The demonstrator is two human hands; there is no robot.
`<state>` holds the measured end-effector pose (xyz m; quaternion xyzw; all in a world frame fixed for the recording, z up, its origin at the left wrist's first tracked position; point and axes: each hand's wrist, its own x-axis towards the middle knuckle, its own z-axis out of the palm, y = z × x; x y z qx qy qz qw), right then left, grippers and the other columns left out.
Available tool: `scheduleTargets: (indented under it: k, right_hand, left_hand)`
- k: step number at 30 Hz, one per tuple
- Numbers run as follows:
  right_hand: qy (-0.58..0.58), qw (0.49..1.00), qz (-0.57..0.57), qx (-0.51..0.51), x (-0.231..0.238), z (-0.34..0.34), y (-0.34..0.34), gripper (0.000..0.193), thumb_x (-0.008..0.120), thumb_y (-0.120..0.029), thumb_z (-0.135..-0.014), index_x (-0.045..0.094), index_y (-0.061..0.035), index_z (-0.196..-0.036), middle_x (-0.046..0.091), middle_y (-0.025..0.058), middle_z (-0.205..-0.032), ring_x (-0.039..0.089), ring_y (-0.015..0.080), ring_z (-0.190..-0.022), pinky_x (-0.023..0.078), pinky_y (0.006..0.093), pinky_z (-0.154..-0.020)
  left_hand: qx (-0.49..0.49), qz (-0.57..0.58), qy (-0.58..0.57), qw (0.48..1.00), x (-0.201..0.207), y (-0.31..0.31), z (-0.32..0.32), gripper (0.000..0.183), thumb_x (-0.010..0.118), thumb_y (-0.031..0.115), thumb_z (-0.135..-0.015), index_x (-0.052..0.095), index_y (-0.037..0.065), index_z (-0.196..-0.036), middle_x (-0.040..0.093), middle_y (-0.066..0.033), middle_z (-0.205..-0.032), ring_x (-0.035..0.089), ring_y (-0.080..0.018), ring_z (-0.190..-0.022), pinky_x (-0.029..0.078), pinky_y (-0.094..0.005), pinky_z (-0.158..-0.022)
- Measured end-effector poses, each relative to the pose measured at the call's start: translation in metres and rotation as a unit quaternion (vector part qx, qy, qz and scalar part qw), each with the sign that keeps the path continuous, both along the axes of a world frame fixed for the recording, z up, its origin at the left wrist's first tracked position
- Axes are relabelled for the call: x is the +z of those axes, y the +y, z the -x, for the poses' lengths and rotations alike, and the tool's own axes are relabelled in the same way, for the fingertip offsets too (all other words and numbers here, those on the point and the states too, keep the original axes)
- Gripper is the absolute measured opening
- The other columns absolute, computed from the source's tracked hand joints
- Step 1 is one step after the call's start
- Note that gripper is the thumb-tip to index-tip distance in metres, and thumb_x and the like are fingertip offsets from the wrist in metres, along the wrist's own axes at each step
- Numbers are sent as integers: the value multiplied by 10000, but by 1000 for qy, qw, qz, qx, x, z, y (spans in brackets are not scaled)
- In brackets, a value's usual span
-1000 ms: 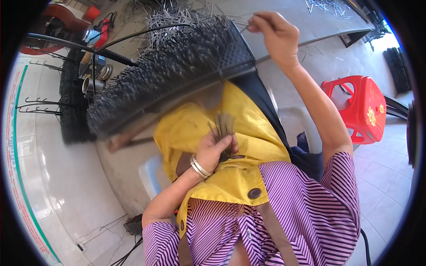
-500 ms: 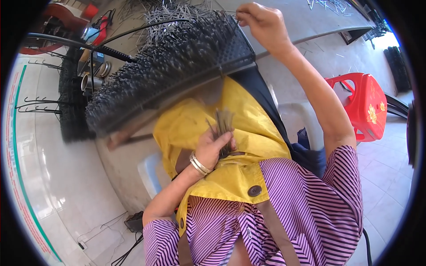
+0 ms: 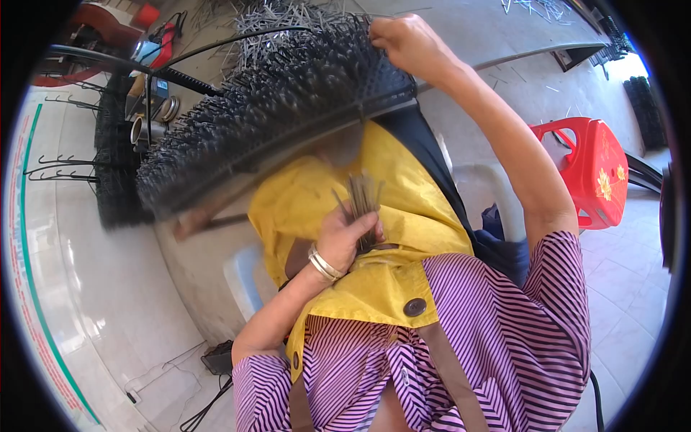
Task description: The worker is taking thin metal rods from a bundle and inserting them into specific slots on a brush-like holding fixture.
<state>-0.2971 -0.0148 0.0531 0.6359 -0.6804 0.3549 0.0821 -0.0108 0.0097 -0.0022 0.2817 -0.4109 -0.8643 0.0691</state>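
Left hand point(image 3: 342, 237): fingers closed around a bundle of thin strips point(image 3: 365, 193), ends pointing up, held over the yellow apron point(image 3: 389, 284). Right hand point(image 3: 414, 45): thumb and fingertips pinched together at the right end of the black rack point(image 3: 288, 90); cannot tell whether a strip sits between them. Rack lies aslant above the lap, densely filled with dark upright pieces. Loose pale strips point(image 3: 268, 32) heaped beyond it. Red stool point(image 3: 606, 173) at right.
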Motion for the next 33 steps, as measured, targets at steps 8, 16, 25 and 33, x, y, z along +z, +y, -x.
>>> scheduleTargets:
  k: [8, 16, 25, 33]
  right_hand:
    - [53, 991, 20, -120, -18, -24, 26, 169, 561, -94, -735, 550, -5, -879, 551, 174, -653, 563, 315, -610, 428, 362, -549]
    - [-592, 793, -132, 54, -6, -105, 89, 162, 583, -37, -743, 542, 54, -871, 567, 73, -631, 546, 87, -539, 442, 208, -475]
    - [-653, 753, -74, 36, -14, -105, 93, 74, 560, 3, -737, 553, 53, -790, 577, 89, -657, 555, 124, -537, 463, 233, -490]
    - [-566, 817, 91, -62, 3, -45, 84, 75, 548, 5, -747, 558, 57, -801, 581, 82, -673, 561, 128, -579, 462, 221, -539]
  left_hand:
    - [10, -46, 0, 999, 2, -5, 3, 139, 560, 87, -780, 505, 8, -881, 534, -67, -738, 519, -167, -628, 445, -292, -551]
    - [54, -102, 13, 993, 24, -11, 28, 112, 542, 51, -754, 488, 8, -841, 515, -75, -685, 502, -173, -572, 420, -289, -500]
    - [74, -85, -11, 994, 29, -9, 35, 119, 544, 57, -756, 497, 4, -852, 528, -76, -685, 508, -168, -566, 410, -276, -481]
    - [45, -73, -26, 996, 13, -11, 19, 134, 562, 114, -780, 501, 26, -861, 521, -61, -731, 515, -169, -631, 432, -292, -527]
